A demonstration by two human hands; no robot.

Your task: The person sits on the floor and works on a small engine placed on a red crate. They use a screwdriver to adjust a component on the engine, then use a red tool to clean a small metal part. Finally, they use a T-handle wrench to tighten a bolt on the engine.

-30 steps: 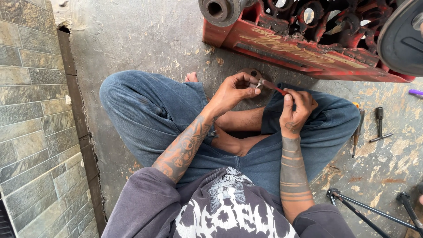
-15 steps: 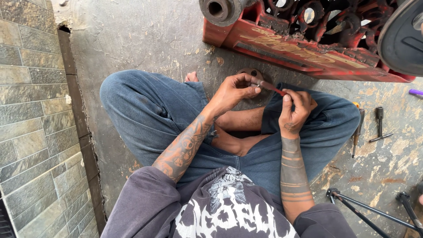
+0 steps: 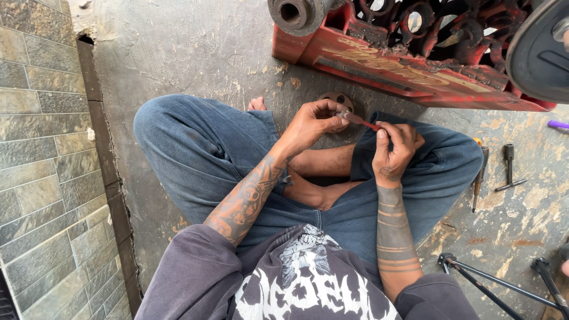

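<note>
**Hands pinch a thin red piece over crossed legs**

Left hand (image 3: 314, 121) sits above the left knee, fingers curled together, thumb and forefinger pinching a small grey bit at the near end of a thin red strip (image 3: 363, 122). That strip runs slightly downward to the right and spans the short gap between the 2 hands. What exactly the grey bit is cannot be told; it is too small.

Far to the left stands a wall of grey-brown stone tiles (image 3: 41, 166), with a dark edging strip where it meets the concrete floor (image 3: 189, 53). The person sits cross-legged on that floor in blue jeans (image 3: 195, 148), bare feet tucked under, both forearms tattooed, a dark printed shirt (image 3: 302, 284) at the bottom of the view.

Just behind the left hand, a round rusty metal disc (image 3: 339, 98) lies on the floor, partly hidden by the fingers.

Right hand (image 3: 394, 148) is closed too, fingers folded toward the palm, thumb pressed on the far end of the red strip.

Above the hands, a red metal machine frame (image 3: 415, 71) lies across the floor. To the right of the right knee lie a screwdriver (image 3: 479, 178) and a dark T-shaped tool (image 3: 510, 169). At the lower right, 2 thin black rods (image 3: 504, 284) cross the floor.
</note>
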